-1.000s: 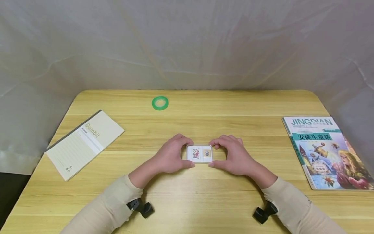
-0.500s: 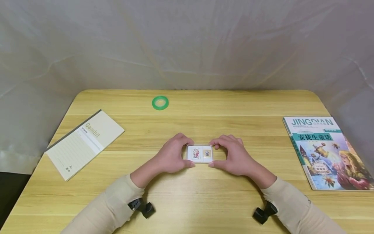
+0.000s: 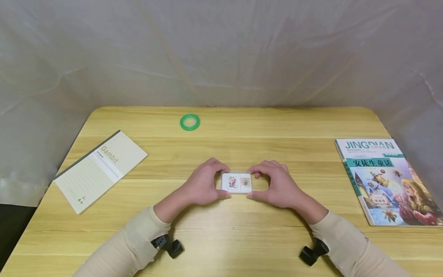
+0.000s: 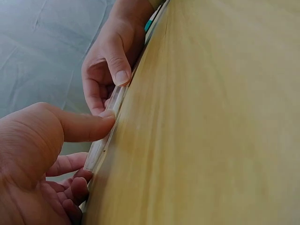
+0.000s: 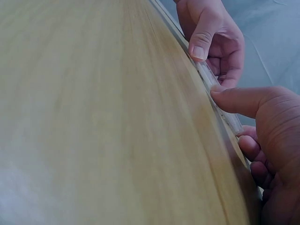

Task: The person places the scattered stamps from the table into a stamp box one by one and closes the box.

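Note:
A small, flat, clear-edged rectangular case [image 3: 238,188] lies level in front of me at mid-table. Under its cover show a red-toned printed picture on the left and a gold square with a dark round motif on the right. My left hand [image 3: 204,184] pinches its left end, thumb on the near edge and fingers at the far edge. At the right end my right hand [image 3: 281,185] pinches it the same way. Both wrist views show the case [image 4: 96,152] edge-on, close to the tabletop; whether it touches the wood I cannot tell.
On the wooden table [image 3: 242,234], a cream notebook [image 3: 100,171] lies slanted at the left. A green tape roll [image 3: 189,122] sits towards the back. An illustrated book [image 3: 389,182] lies at the right. Grey sheeting [image 3: 221,54] hangs behind the table's far edge.

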